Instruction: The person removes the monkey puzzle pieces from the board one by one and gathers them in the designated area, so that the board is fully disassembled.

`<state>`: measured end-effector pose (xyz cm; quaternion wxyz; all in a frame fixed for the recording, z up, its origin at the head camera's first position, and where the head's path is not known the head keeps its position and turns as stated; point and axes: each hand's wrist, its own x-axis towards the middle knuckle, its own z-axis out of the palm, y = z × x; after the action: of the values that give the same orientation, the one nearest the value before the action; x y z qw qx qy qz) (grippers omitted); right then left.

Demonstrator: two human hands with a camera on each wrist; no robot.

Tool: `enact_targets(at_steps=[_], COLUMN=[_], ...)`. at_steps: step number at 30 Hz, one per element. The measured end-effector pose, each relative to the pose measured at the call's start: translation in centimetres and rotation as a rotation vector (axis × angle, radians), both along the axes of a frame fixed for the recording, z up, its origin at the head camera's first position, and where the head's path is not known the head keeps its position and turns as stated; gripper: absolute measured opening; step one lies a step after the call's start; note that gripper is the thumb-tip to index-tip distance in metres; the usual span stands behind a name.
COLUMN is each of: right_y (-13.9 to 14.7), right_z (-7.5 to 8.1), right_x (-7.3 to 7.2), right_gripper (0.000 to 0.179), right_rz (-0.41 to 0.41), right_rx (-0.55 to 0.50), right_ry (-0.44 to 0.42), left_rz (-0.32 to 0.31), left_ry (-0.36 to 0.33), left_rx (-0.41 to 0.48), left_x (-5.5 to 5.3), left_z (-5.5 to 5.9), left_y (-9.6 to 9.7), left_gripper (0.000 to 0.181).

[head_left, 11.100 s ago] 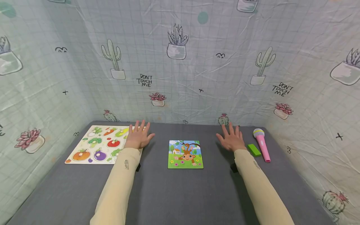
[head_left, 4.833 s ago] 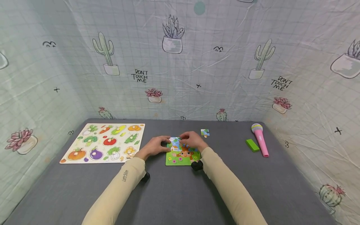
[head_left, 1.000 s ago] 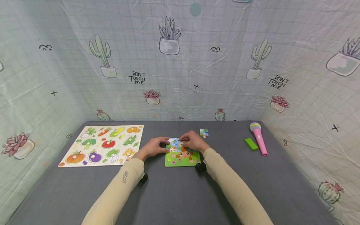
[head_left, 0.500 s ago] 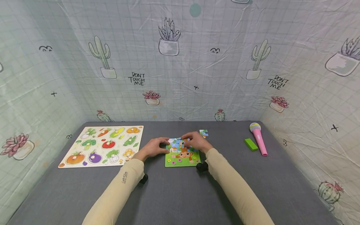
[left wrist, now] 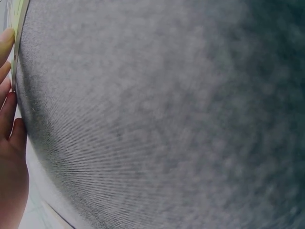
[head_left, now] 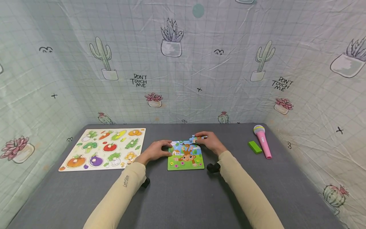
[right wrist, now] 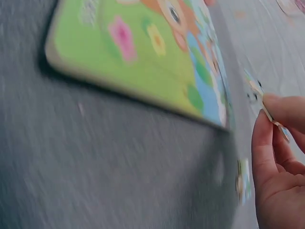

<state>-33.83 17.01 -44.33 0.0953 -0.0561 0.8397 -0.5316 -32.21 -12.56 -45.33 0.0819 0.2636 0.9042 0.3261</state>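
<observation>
My left hand (head_left: 155,150) rests at the left edge of a square monkey jigsaw puzzle (head_left: 186,160), fingertips and thumb touching its rim. In the left wrist view the fingers (left wrist: 7,114) lie along the board's edge. Between thumb and fingers, my right hand (head_left: 211,141) pinches a small puzzle piece (head_left: 193,139), raised near the puzzle's top right corner. The right wrist view shows this piece tilted and clear of the board. A second puzzle piece (right wrist: 243,181) lies on the table beyond the board; in the head view my right hand hides it.
A cream vegetable peg board (head_left: 104,148) lies to the left. On the right are a green block (head_left: 255,147) and a pink toy microphone (head_left: 262,141). Patterned cloth (head_left: 183,79) walls in the grey table (head_left: 177,200) at the back and sides.
Over the last second my right hand has moved right and away from the puzzle's upper part, carrying a piece upward. My left hand stays at the puzzle's left edge.
</observation>
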Motion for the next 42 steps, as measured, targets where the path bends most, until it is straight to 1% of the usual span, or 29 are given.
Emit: enact_targets(at_steps=[4,9,14,21,26,33,42], right_y=[2.0,4.6,6.7,8.7,9.5,9.8,9.8], right_z=[-0.3,-0.4,-0.2,-0.3,-0.6,-0.5,-0.8], right_x=[-0.3,-0.8,-1.0,-1.0,-0.9,-0.6,-0.7], right_gripper=[0.032,0.032,0.036,0.037,0.038,0.039,0.039], right_rz=[-0.079,-0.195,-0.26,-0.286,-0.274,-0.256,-0.239], right_rx=[-0.057,-0.079,-0.081,-0.073,-0.063,-0.056,-0.052], right_ry=[0.004,0.004,-0.025,-0.067,-0.067,-0.072,-0.092], left_rz=[-0.002,0.002,0.002,-0.002,0.0,0.001,0.007], left_ry=[-0.005,-0.008,-0.003,-0.013,-0.005,-0.007,-0.014], left_rx=[0.0,0.003,0.004,-0.001,-0.002,-0.001,-0.003], left_x=[0.0,0.0,0.0,0.0,0.0,0.2,0.1], left_z=[-0.1,-0.1,-0.1,0.0,0.0,0.0,-0.1], left_y=[0.0,0.0,-0.1,-0.1,-0.1,-0.1,-0.1], left_gripper=[0.039,0.039,0.039,0.04,0.039,0.039,0.038])
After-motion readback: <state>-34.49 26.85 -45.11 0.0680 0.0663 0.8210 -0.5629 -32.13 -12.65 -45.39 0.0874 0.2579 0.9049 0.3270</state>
